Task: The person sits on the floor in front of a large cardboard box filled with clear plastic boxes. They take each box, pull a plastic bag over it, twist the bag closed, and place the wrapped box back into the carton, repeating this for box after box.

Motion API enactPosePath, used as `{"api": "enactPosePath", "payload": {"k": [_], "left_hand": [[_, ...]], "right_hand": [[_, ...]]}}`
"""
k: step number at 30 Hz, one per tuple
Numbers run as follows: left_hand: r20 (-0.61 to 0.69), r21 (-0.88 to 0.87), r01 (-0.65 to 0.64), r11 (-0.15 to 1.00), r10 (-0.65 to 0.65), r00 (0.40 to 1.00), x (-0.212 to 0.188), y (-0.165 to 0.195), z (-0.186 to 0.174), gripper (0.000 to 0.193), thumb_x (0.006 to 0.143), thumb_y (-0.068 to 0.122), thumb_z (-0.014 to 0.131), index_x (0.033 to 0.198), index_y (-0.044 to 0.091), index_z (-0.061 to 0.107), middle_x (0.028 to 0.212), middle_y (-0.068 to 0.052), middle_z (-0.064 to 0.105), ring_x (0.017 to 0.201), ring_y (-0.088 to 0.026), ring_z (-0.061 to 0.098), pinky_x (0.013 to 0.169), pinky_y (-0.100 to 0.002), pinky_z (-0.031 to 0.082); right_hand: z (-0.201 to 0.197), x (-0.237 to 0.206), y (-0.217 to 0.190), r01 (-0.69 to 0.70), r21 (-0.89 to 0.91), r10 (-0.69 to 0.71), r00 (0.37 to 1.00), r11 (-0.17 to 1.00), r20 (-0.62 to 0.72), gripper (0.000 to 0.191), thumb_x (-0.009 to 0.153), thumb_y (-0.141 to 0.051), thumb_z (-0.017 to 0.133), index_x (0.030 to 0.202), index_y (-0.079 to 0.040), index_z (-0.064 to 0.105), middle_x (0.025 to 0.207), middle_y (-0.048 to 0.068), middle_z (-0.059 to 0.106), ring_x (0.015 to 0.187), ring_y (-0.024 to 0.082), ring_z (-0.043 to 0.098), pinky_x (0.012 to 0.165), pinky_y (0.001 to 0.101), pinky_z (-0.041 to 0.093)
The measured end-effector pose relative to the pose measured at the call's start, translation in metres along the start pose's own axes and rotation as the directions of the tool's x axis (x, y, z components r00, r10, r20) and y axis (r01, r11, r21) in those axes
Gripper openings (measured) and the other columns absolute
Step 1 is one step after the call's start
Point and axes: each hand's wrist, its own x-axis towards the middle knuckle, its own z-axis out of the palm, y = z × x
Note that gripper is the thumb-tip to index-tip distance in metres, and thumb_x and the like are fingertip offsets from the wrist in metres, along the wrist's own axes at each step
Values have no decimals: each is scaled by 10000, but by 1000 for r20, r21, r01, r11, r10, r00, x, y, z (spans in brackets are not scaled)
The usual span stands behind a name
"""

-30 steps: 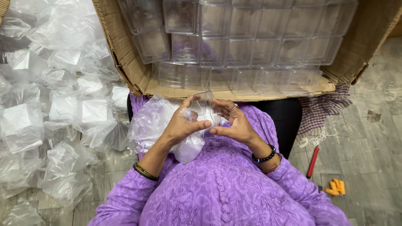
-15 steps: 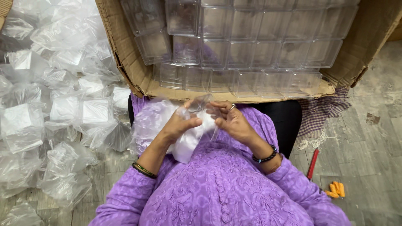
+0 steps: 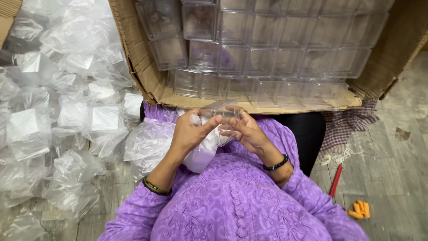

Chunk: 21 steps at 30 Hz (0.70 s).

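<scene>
A small clear plastic box (image 3: 223, 112) sits between both of my hands, just above my lap. My left hand (image 3: 191, 132) grips its left side, thumb across the top. My right hand (image 3: 248, 132) holds its right side with the fingers curled under it. A clear plastic bag (image 3: 201, 151) hangs below the box against my left palm. My purple sleeves fill the lower part of the head view.
An open cardboard carton (image 3: 147, 76) packed with several clear plastic boxes (image 3: 267, 58) lies right ahead. A heap of bagged boxes (image 3: 53, 107) covers the floor at left. A red pen (image 3: 335, 180) and orange pieces (image 3: 359, 209) lie on the floor at right.
Both hands have shifted slightly left and lower with the box. The box has turned between my fingers, and the bag now hangs under it.
</scene>
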Motion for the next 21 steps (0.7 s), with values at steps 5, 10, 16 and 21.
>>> {"api": "enactPosePath", "payload": {"k": [5, 10, 16, 21], "left_hand": [[-84, 157, -45, 987, 59, 995, -10, 15, 6, 451, 774, 392, 869, 985, 14, 741, 692, -41, 705, 571, -69, 607, 487, -238, 476], [-87, 102, -179, 979, 188, 978, -4, 12, 7, 440, 822, 391, 853, 961, -11, 738, 771, -13, 733, 657, -37, 672, 561, -211, 556], [145, -75, -149, 986, 159, 977, -8, 14, 1, 599, 821, 377, 844, 1241, -8, 659, 740, 2, 656, 700, -26, 600, 644, -215, 532], [112, 77, -60, 995, 51, 992, -17, 21, 7, 589, 822, 358, 839, 1264, 1, 684, 672, -28, 624, 634, -59, 562, 588, -241, 482]], "right_hand": [[0, -8, 6, 56, -42, -58, 997, 998, -50, 642, 956, -241, 732, 1469, -94, 375, 1291, 111, 623, 1233, 233, 637, 1079, 451, 527], [-1, -9, 8, 65, -1, -64, 996, 998, -62, 624, 968, -261, 727, 1458, -97, 377, 1299, 142, 629, 1222, 266, 639, 1062, 466, 529], [-1, -11, 5, 19, 159, -22, 1000, 987, 17, 730, 969, -397, 718, 1514, -62, 366, 1320, 189, 637, 1225, 299, 641, 1026, 500, 542], [8, -14, 4, -5, 162, 1, 1000, 987, 21, 755, 956, -432, 715, 1519, -90, 347, 1317, 179, 627, 1234, 286, 635, 1035, 505, 542]]}}
